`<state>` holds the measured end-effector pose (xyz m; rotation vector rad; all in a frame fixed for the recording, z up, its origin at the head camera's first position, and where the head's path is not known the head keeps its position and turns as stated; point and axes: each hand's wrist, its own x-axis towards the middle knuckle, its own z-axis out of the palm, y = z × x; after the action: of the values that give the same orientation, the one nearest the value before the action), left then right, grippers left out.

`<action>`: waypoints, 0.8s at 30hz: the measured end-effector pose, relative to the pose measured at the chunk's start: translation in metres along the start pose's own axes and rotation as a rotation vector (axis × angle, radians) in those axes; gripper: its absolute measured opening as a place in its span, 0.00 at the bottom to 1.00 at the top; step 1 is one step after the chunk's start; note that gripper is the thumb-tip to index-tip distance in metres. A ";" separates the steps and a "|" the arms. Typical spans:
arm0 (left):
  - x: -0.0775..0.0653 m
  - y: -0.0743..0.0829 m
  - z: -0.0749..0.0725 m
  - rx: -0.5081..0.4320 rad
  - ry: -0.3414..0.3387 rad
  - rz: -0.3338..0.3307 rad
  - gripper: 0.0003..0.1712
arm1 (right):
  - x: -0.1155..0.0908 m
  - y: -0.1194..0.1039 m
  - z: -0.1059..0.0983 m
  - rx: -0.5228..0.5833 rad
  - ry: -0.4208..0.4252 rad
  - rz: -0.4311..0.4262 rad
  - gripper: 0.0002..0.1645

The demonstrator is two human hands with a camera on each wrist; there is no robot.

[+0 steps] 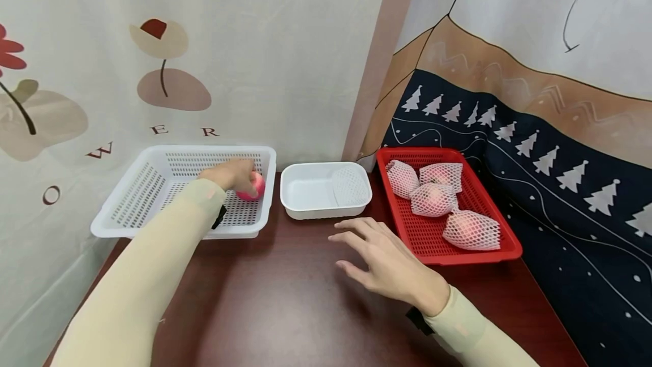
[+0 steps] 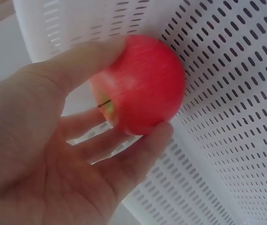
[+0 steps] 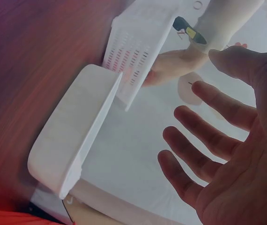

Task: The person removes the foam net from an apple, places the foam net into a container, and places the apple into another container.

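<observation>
In the white perforated basket [image 1: 153, 186], my left hand [image 1: 227, 174] holds a red apple [image 2: 147, 84] at the basket's right end. The left wrist view shows the thumb on one side of the apple and the fingers curled round the other, with the stem facing the palm. My right hand [image 1: 382, 259] hovers over the table in front of a small white tub [image 1: 311, 188], its fingers spread and nothing in them. A piece of white foam netting [image 1: 351, 187] lies in the tub's right half.
To the right stands a red basket [image 1: 423, 242] with several apples in white foam nets [image 1: 471, 230]. The brown table [image 1: 265, 310] runs beneath everything. A printed curtain [image 1: 285, 61] hangs close behind the containers, and a dark tree-patterned cloth [image 1: 560, 214] borders the right side.
</observation>
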<state>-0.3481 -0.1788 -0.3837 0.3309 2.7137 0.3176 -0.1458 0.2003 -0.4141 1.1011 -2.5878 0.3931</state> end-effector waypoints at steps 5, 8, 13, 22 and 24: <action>-0.003 -0.003 0.000 0.013 0.009 0.029 0.32 | 0.001 0.004 0.000 -0.002 0.012 0.003 0.28; -0.006 -0.001 -0.002 0.005 0.026 0.052 0.29 | 0.001 0.007 0.000 0.008 0.017 0.008 0.29; -0.012 -0.001 -0.003 0.019 0.056 0.087 0.29 | 0.001 0.009 -0.001 0.010 0.023 0.010 0.29; -0.029 -0.001 -0.003 0.030 0.082 0.125 0.34 | 0.002 0.008 -0.001 0.014 0.032 0.021 0.30; -0.034 -0.001 -0.004 0.020 0.086 0.132 0.35 | 0.003 0.008 -0.001 0.016 0.035 0.019 0.30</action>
<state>-0.3195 -0.1900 -0.3689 0.5153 2.7865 0.3492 -0.1530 0.2042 -0.4129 1.0666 -2.5710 0.4342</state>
